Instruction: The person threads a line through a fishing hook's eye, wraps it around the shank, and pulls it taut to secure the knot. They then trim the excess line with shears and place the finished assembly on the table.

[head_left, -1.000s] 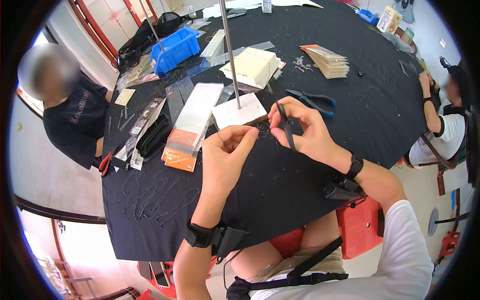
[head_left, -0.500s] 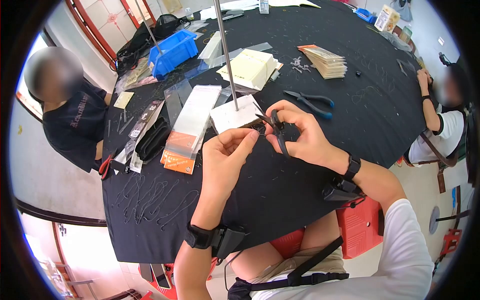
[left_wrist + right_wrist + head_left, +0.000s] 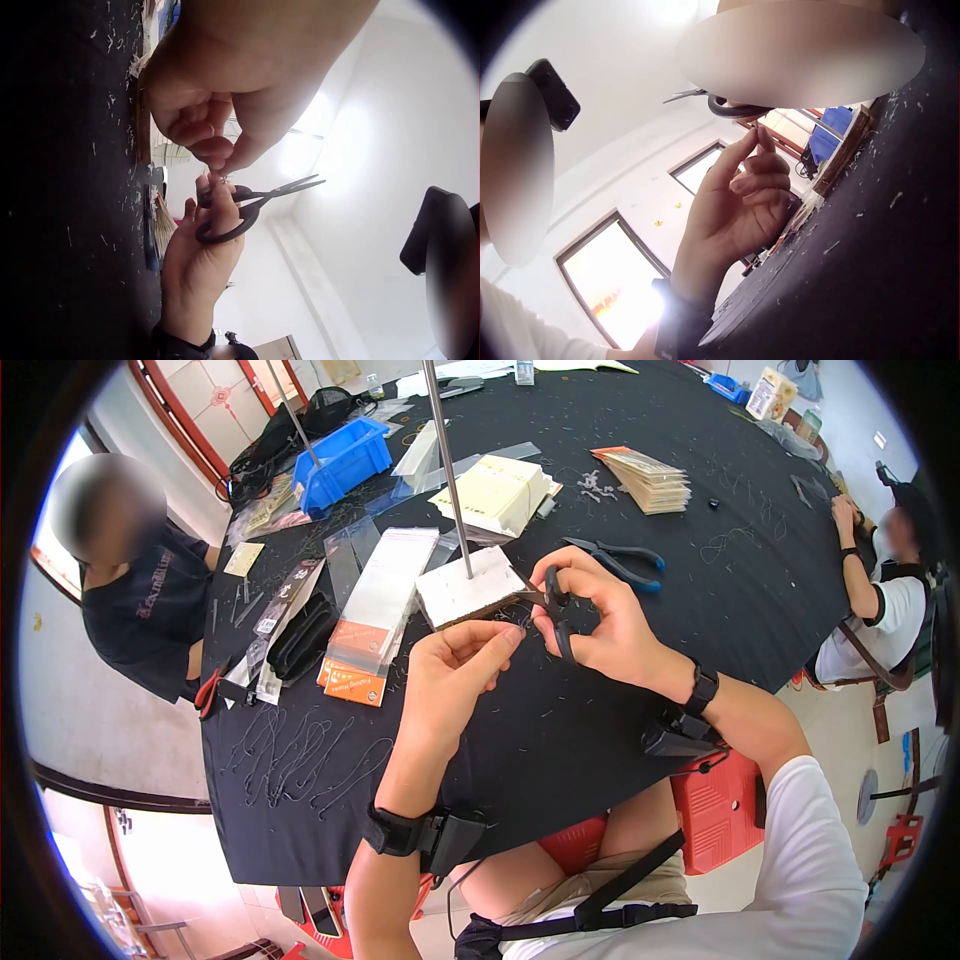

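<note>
From here I can barely make out the thin strand (image 3: 223,179) the left hand (image 3: 447,675) pinches, and blur hides most of the right hand (image 3: 622,632) in its own wrist view, but the left wrist view shows it gripping scissors (image 3: 274,193) above the black tablecloth (image 3: 540,760), blades parted.

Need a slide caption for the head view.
Over a black-covered table, the left hand pinches something too small to identify while the right hand holds scissors beside a white block.
</note>
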Demonstrator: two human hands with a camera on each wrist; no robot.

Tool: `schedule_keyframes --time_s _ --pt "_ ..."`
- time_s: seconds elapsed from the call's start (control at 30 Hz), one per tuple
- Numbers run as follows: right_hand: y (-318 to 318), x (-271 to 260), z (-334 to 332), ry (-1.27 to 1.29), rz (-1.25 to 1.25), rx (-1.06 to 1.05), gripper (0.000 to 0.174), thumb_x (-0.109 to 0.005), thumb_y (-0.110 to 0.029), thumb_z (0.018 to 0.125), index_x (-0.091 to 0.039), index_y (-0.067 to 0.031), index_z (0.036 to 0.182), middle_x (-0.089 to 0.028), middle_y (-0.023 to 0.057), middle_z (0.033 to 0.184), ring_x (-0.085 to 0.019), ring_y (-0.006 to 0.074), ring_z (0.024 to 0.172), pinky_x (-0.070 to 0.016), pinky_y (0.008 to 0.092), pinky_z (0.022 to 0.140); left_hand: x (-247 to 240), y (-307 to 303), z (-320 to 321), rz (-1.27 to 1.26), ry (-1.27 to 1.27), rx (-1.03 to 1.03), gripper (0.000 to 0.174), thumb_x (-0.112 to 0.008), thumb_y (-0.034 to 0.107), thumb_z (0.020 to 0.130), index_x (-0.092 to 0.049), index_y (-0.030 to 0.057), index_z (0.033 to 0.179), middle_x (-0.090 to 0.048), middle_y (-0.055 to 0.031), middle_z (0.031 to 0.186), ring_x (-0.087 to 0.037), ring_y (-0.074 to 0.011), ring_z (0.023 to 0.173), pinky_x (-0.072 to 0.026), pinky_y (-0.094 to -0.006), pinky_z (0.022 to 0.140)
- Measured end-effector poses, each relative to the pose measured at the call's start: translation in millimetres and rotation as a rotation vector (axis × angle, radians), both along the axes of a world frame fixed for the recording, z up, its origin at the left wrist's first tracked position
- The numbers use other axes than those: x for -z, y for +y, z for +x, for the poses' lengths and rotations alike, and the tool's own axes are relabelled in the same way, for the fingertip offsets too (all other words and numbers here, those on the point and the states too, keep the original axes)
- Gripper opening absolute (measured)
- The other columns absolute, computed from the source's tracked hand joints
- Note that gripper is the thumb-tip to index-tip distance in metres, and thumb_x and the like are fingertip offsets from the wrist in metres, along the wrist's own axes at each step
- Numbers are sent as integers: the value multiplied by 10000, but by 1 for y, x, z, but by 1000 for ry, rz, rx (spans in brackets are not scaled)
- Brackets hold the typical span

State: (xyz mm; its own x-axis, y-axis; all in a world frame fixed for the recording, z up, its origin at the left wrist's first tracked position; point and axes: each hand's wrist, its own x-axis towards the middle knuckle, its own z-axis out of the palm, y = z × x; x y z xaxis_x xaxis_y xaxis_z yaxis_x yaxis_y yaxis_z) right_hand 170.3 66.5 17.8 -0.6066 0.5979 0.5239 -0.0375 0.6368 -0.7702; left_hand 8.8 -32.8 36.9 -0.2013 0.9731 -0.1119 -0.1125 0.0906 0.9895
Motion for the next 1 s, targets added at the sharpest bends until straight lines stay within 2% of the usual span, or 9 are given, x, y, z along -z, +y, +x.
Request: schedule_keyframes --time_s 0.2,0.33,0.43,0.6,0.63,0.7,0.83,0.93,1.0 --pt "-1 -1 -1 21 -1 -32 270 -600 34 581 -526 8 839 -516 74 1010 -531 219 928 -399 319 845 5 1 -2 -31 -78 20 178 -667 163 791 -665 -3 855 -563 10 654 -442 -25 553 -313 -164 486" --pt "1 2 -4 34 9 13 237 -677 -40 639 -501 7 790 -500 70 932 -508 179 837 -408 287 778 4 0 -2 -59 -51 38 171 -645 132 812 -644 -23 883 -543 21 671 -422 -20 558 -311 -158 498" --pt "2 -1 -1 -8 -28 60 280 -725 -120 678 -483 -3 755 -472 65 837 -469 159 743 -405 270 696 9 2 -5 93 -106 -203 186 -660 151 802 -654 -15 886 -552 21 654 -432 -20 550 -300 -160 491" --pt "-8 -14 -2 -145 45 122 298 -716 -221 710 -501 -16 718 -453 64 725 -453 176 654 -369 284 576 7 3 -12 176 -134 -368 154 -670 141 801 -643 -6 838 -552 19 650 -436 -21 543 -307 -158 488" --pt "-6 -15 -1 -144 46 118 298 -716 -221 710 -501 -16 718 -453 64 725 -453 176 654 -369 284 576 6 3 -12 177 -132 -371 154 -670 141 801 -643 -6 838 -552 19 650 -436 -21 543 -307 -158 488" --pt "-1 -18 3 -390 192 78 304 -684 -273 707 -523 -16 693 -473 91 720 -476 224 660 -375 312 587 5 3 -12 207 -122 -401 150 -671 133 802 -635 -10 834 -550 19 646 -434 -21 538 -306 -159 484" --pt "-2 -17 3 -391 297 108 297 -652 -296 701 -546 -19 685 -482 100 714 -482 256 664 -383 337 624 2 2 -12 231 -92 -423 156 -666 129 806 -634 -18 845 -551 20 645 -427 -19 533 -302 -159 481" --pt "-3 -19 2 -360 399 144 248 -710 -193 648 -528 -26 657 -462 55 676 -459 210 640 -363 310 615 0 3 -11 222 -70 -456 125 -634 104 829 -625 -19 852 -486 39 624 -353 -18 510 -255 -170 464" --pt "-2 -19 4 -418 414 128 281 -653 -284 703 -562 -18 703 -476 75 680 -473 242 646 -379 327 638 0 3 -11 220 -66 -452 129 -632 106 831 -625 -21 856 -479 42 621 -348 -17 509 -252 -170 460"
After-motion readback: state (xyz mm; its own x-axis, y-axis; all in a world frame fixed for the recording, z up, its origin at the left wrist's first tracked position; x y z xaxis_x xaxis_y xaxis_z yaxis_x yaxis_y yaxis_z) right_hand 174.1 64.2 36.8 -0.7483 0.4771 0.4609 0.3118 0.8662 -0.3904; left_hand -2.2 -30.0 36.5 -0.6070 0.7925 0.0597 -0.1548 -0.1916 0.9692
